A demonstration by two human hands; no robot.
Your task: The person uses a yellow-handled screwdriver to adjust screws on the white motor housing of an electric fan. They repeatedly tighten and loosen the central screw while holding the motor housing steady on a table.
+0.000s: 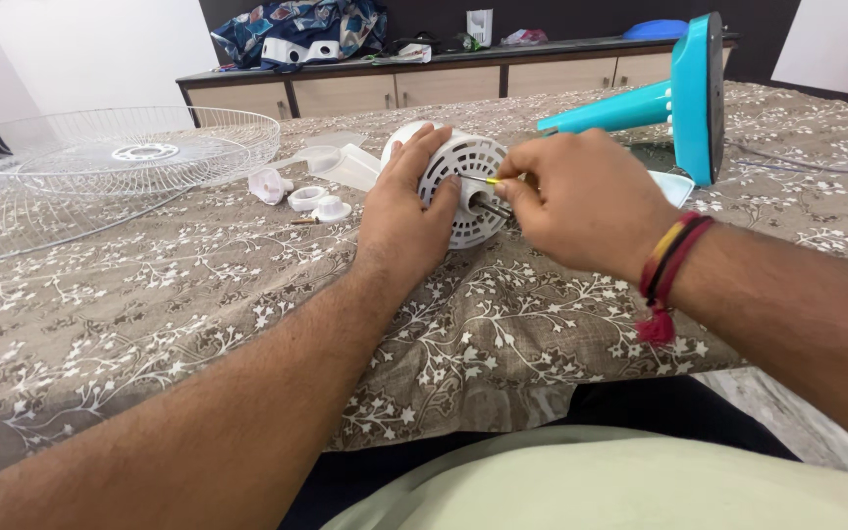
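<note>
Pinching a thin yellow-tipped tool [492, 182], the right hand [586, 201] points it leftward at the white fan motor housing [463, 172] on the patterned tablecloth [149, 314]. Left hand [406, 211] cups the housing, its shaft [492, 206] jutting toward the right hand, which sits nearer.

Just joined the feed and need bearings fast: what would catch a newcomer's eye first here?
At centre, the left hand steadies a white vented fan motor housing lying on the floral tablecloth, while the right hand pinches a thin yellow-tipped tool at its face. A turquoise fan stand lies behind to the right, and wire fan guards sit far left.
</note>
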